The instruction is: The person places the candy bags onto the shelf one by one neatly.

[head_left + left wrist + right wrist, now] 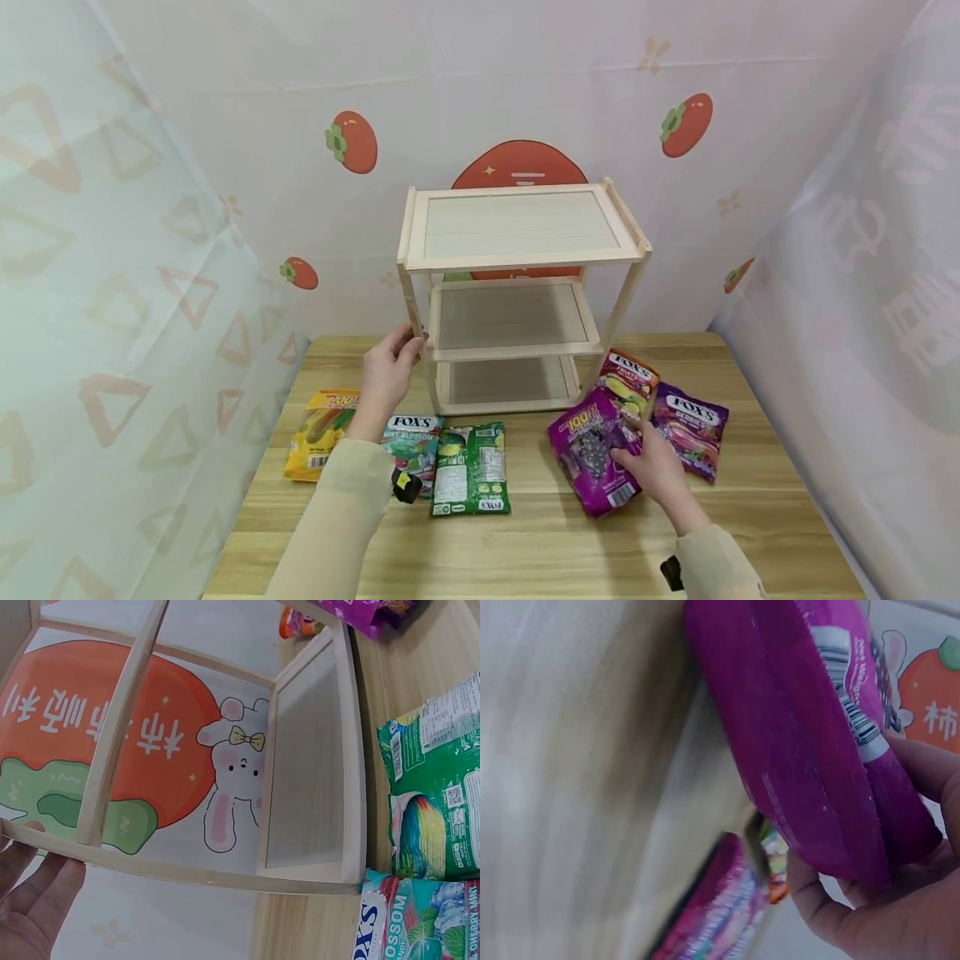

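A light wooden three-tier shelf (517, 354) stands at the back of the table. My left hand (388, 367) holds its left front post at about middle-tier height; in the left wrist view the fingers (56, 892) curl over the post's edge. With my right hand (651, 462) I grip a purple candy bag (592, 450) by its right side, in front of the shelf's right front post. Seen from the right wrist, the bag (795, 742) is tilted, its barcode showing and the thumb and fingers pinching one end.
Behind the purple bag lie an orange fruit candy bag (628, 375) and a purple berries bag (693, 425). On the left are a yellow bag (311, 442), a teal mint bag (412, 446) and a green bag (471, 471) on the wooden table (525, 550). Printed cloth walls surround it.
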{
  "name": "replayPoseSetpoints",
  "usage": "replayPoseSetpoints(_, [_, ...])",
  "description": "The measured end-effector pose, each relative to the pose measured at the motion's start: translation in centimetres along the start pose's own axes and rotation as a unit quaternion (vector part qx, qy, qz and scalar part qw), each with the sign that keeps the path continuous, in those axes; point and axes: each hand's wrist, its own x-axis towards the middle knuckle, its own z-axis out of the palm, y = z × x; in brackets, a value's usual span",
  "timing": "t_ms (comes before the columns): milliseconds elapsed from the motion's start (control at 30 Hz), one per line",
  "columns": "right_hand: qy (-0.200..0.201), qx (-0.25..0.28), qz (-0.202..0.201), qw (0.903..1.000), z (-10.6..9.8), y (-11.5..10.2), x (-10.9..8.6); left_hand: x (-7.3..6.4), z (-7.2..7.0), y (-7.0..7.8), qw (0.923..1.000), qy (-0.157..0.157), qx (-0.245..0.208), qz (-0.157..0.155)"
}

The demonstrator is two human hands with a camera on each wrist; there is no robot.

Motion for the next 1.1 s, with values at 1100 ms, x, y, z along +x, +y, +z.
replayPoseSetpoints(1100, [0.171,-0.178,-0.337,0.9086,5.1,-3.8,-2.3,-0.1,0.1,-0.3,0.9998,-0.001,-0.015,-0.009])
